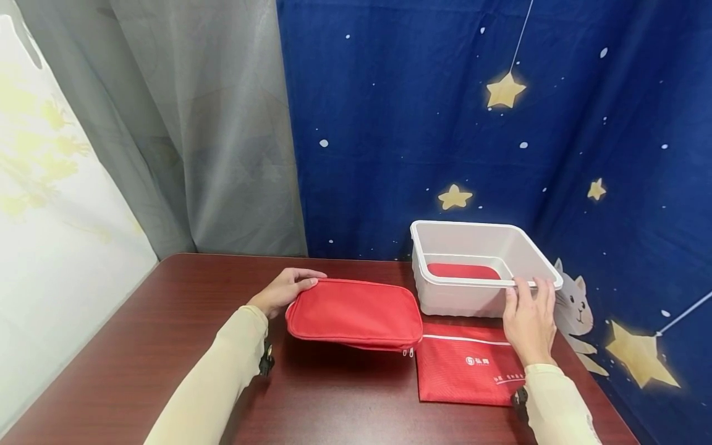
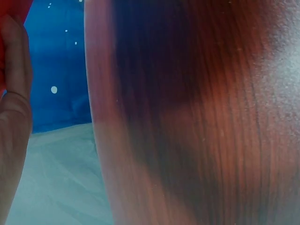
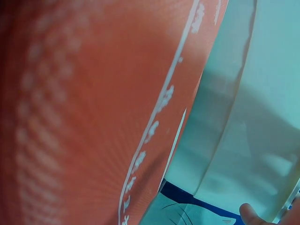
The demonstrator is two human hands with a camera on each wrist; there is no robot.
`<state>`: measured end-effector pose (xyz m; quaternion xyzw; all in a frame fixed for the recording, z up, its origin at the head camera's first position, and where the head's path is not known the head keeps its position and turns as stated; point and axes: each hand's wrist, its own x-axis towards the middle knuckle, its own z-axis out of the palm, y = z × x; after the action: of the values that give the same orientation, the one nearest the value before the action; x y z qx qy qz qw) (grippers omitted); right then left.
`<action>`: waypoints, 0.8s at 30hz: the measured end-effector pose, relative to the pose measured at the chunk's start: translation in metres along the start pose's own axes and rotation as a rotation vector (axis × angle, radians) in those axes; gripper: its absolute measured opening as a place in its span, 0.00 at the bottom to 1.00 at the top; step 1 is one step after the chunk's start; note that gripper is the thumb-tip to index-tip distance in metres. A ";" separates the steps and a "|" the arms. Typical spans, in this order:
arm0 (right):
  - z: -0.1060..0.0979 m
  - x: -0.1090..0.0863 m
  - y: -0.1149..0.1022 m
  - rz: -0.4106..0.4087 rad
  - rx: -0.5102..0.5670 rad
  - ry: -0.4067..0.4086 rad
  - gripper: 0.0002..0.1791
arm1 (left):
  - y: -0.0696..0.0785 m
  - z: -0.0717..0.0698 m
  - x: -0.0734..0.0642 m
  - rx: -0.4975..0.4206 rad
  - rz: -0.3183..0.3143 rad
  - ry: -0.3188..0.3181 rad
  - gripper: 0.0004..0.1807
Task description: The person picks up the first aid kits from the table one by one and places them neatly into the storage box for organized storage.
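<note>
My left hand grips the far left corner of a red zippered pouch, thumb on top. The pouch is tilted above the table with a shadow beneath it; two zipper pulls hang at its near right corner. In the left wrist view, only part of the hand and a strip of red show at the left edge. My right hand holds the near rim of a white plastic bin, fingers over the edge and thumb against the outside wall. Inside the bin lies a red item.
A flat red zip bag with white print lies in front of the bin, partly under my right wrist. The brown wooden table ends at a grey curtain and a blue star-patterned curtain.
</note>
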<state>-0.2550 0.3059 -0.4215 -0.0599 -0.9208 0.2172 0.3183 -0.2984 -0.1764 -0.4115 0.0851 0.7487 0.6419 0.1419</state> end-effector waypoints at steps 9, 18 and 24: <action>-0.001 -0.001 0.000 -0.005 0.003 0.004 0.21 | 0.015 -0.002 0.000 -0.022 0.031 -0.010 0.19; -0.001 -0.001 -0.002 -0.011 0.001 0.014 0.20 | 0.032 -0.002 0.001 -0.112 0.040 0.000 0.20; -0.001 -0.001 -0.001 -0.007 0.001 0.009 0.20 | 0.044 0.005 0.004 -0.154 0.078 -0.002 0.20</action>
<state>-0.2540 0.3051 -0.4208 -0.0576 -0.9193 0.2166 0.3234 -0.3025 -0.1633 -0.3692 0.1035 0.6931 0.7026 0.1238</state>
